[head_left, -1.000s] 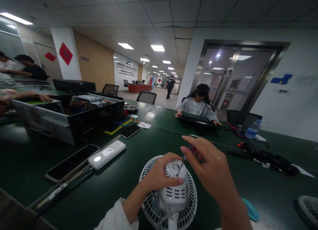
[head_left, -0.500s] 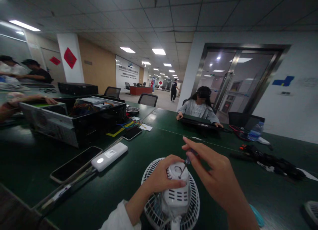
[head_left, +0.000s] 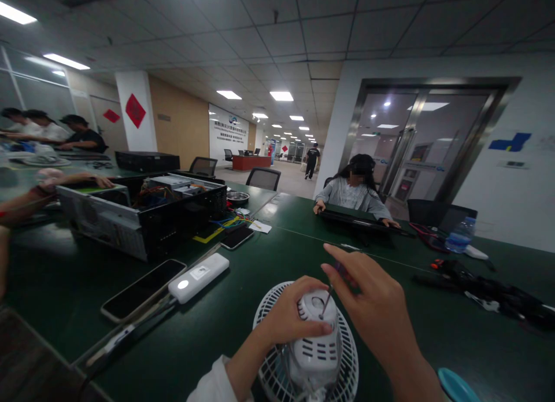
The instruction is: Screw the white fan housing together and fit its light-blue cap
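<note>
A small white fan (head_left: 318,344) lies grille-down on the green table (head_left: 243,309), its motor housing facing up. My left hand (head_left: 288,318) wraps around the left side of the housing, thumb across its front. My right hand (head_left: 370,303) pinches a thin screwdriver (head_left: 327,301) whose tip rests on the top of the housing. The screwdriver's handle is mostly hidden by my fingers.
A white power bank (head_left: 198,276) and a dark phone (head_left: 143,289) lie to the left, with an open computer case (head_left: 143,214) behind them. A person sits across the table at a black keyboard (head_left: 359,220). Cables and tools (head_left: 485,286) lie at right, a teal object (head_left: 455,384) by my right wrist.
The view has swung slightly left and up, so the fan sits lower and further right in the frame. Both hands keep their hold; the right hand's fingers have shifted slightly on the screwdriver.
</note>
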### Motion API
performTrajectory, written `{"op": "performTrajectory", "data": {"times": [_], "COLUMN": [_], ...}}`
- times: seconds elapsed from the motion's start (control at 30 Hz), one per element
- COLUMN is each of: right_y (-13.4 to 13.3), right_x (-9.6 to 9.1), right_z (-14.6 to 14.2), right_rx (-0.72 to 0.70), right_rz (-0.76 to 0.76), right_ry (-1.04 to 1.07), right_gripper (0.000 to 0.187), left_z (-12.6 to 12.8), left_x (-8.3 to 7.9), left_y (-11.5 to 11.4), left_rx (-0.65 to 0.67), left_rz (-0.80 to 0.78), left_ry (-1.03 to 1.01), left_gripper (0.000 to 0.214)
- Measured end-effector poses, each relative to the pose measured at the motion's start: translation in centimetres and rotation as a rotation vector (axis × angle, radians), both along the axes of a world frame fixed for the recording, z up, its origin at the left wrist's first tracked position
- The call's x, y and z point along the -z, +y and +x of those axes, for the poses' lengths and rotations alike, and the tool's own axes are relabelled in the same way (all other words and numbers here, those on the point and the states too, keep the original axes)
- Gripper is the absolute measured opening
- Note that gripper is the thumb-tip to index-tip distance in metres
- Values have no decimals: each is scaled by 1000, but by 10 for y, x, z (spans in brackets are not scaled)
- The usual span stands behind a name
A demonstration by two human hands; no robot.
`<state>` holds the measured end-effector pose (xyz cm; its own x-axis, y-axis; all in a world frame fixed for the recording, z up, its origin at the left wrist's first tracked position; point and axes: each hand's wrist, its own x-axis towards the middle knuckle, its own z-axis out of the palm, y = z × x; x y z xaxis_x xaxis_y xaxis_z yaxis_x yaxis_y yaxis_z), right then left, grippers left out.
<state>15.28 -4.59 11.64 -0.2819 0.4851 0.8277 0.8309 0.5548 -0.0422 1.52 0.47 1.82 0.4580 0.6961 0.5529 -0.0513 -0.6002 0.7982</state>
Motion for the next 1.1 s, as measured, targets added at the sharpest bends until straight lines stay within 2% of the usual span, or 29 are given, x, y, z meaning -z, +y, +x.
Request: {"op": "performTrajectory", "data": {"times": [0.07,0.2,0.37,0.6,0.73,0.8,0.93,1.1], "right_y": [1,-1,2,-2,1,2,-2,-2], "right_x": [1,-1,-1,-4,-3,-3,-5,-3], "right_z": [1,5,3,8,10,11,14,7], "right_rx": [-3,-107,-24,-94,-3,12,-73,-29], "right_rz": [-22,-116,-17,-138,-61,-98,-187,-53], "right_ry": [17,26,27,36,36,57,52,63], "right_gripper": [32,35,25,34,33,35,36,23], "left_z": [0,-1,0,0,-1,-1,-1,-1], "left_x": [-1,-1,-1,1,1,0,0,0], "left_y": [0,-1,-2,-1,0,-1,-1,-1], "left_rx": [5,5,-14,-16,-16,-10,-20,-25], "left_rz": [-2,4,-12,-23,-24,-23,-13,0], "left_ry": [5,24,17,31,30,35,45,46], "left_gripper": [56,56,58,57,57,57,56,58]}}
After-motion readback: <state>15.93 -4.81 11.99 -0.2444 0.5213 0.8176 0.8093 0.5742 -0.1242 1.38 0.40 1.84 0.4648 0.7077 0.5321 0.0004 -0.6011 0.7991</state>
